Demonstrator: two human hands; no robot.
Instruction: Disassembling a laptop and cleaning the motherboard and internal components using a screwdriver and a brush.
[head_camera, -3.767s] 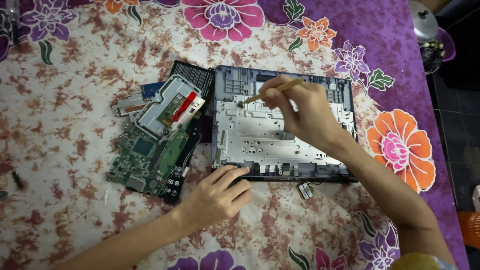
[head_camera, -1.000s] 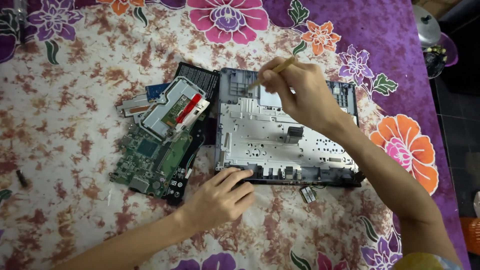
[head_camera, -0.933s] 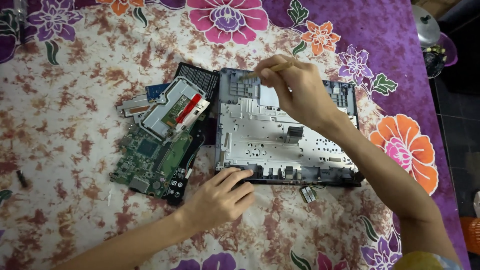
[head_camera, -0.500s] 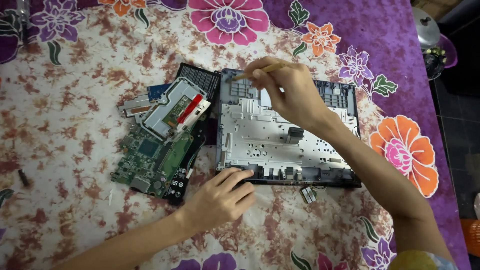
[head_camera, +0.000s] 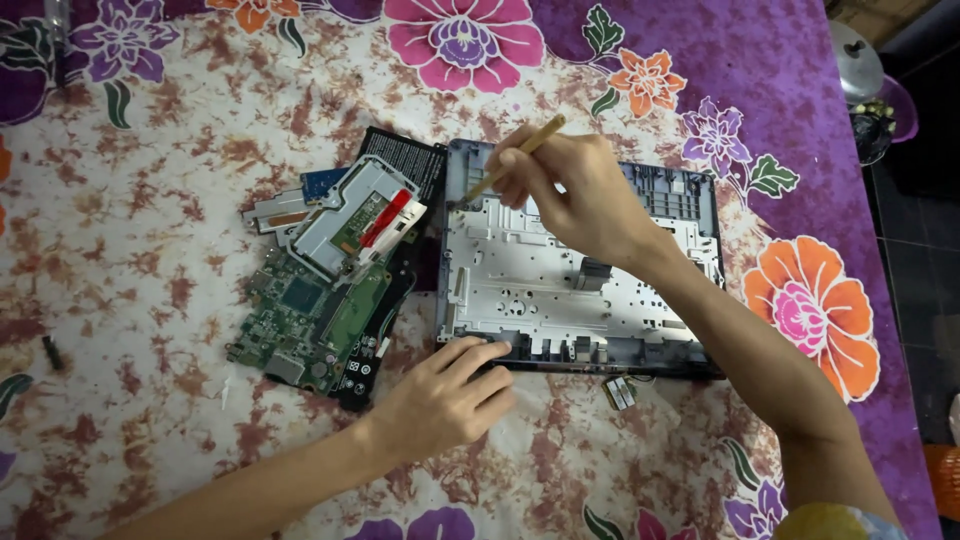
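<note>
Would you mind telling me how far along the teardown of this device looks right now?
Done: the green circuit board and a grey drive unit lie stacked left of the chassis. In hand: the right hand works a thin tan tool at the chassis's top-left corner, while the left hand steadies its near edge. Left: the silver metal plate sits in the chassis.

Right hand (head_camera: 580, 195) gripping a stick (head_camera: 515, 158), tip on chassis (head_camera: 560, 290) at 10 o'clock. Left hand (head_camera: 450, 395) pressing chassis edge at 7 o'clock. Circuit board (head_camera: 305, 320) at 9 o'clock.
</note>
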